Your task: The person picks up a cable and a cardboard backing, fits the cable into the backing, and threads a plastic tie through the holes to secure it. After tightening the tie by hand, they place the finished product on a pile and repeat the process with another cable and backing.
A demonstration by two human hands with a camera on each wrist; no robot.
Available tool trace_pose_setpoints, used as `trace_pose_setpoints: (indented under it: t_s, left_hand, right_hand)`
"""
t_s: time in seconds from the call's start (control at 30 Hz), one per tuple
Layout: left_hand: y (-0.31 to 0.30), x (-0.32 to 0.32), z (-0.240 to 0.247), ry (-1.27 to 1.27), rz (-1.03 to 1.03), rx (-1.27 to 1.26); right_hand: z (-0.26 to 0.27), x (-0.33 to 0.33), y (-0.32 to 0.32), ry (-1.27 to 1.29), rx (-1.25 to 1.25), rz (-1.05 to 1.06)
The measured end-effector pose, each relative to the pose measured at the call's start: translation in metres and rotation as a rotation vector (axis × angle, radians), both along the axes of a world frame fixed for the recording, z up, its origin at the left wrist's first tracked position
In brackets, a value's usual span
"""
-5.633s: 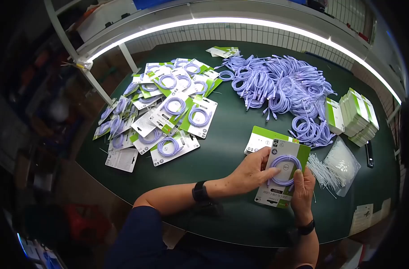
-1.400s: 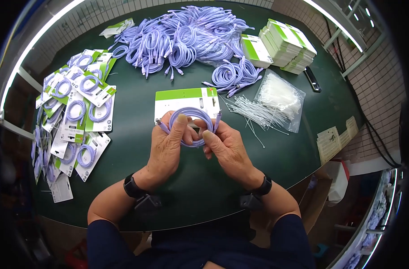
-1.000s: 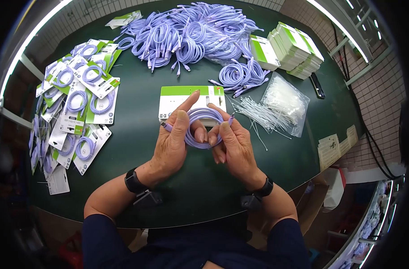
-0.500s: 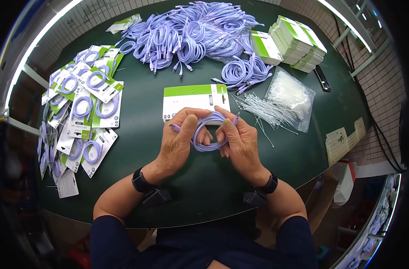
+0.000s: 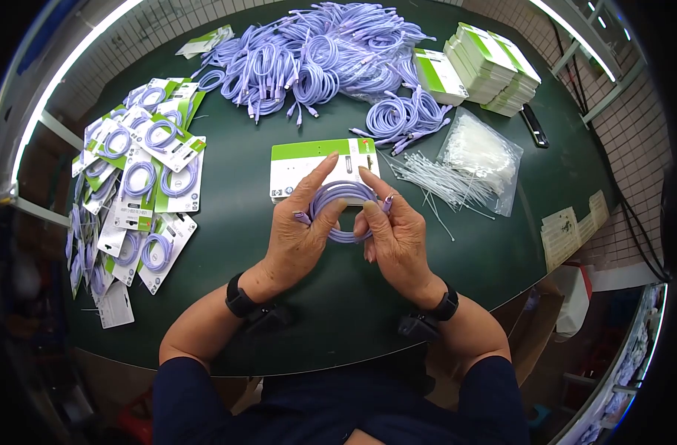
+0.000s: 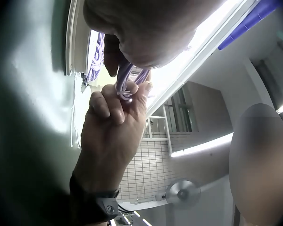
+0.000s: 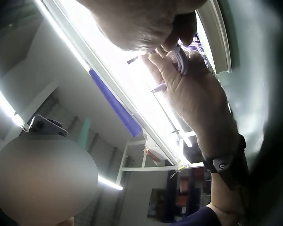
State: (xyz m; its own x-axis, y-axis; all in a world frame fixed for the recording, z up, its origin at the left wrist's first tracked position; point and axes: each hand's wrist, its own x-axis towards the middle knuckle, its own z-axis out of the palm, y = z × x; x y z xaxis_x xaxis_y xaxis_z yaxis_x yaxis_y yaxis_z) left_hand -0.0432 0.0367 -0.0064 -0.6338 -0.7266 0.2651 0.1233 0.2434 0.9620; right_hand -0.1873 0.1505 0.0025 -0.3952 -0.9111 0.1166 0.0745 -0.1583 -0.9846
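Observation:
Between both hands is a coiled lavender USB cable [image 5: 353, 190], held above the table in the head view. My left hand [image 5: 297, 237] grips the coil's left side, its thumb across the strands and index finger extended upward. One cable plug [image 5: 301, 217] sticks out beside that thumb. My right hand [image 5: 401, 245] pinches the coil's right side between thumb and fingers, with the other plug [image 5: 387, 202] protruding above. A white-and-green packaging card [image 5: 323, 150] lies flat just behind the coil, partly covered by the hands. In the left wrist view a white tie [image 6: 126, 94] shows around the strands.
On the left spreads a pile of carded cables [image 5: 160, 141]. A large heap of loose cable coils [image 5: 316, 55] lies at the back. Stacked cards [image 5: 490, 67], a bag of white zip ties [image 5: 481, 159], loose zip ties [image 5: 435, 178] and a black box cutter [image 5: 534, 126] are at right.
Earlier the hands held a card with a coil attached; now they hold a loose coil. Over the last half second the left index finger straightened upward and the left thumb moved inward over the strands.

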Motion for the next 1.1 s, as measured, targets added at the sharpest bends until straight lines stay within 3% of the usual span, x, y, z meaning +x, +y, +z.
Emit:
trace_pose_setpoints:
  t_s: [0.43, 0.87, 1.0, 1.1]
  left_hand:
    - [-0.007, -0.002, 0.001, -0.029, -0.022, -0.086]
    - [-0.014, 0.002, 0.001, -0.083, -0.114, 0.062]
    - [-0.017, 0.003, 0.002, -0.102, -0.136, 0.143]
    - [-0.019, 0.002, -0.003, 0.044, -0.153, 0.605]
  right_hand:
    - [-0.006, -0.007, -0.004, 0.233, -0.005, -0.048]
    - [-0.007, -0.014, -0.007, 0.14, 0.131, 0.024]
    - [-0.005, -0.023, -0.009, -0.056, 0.154, 0.158]
    - [0.001, -0.025, -0.009, -0.298, 0.19, 0.285]
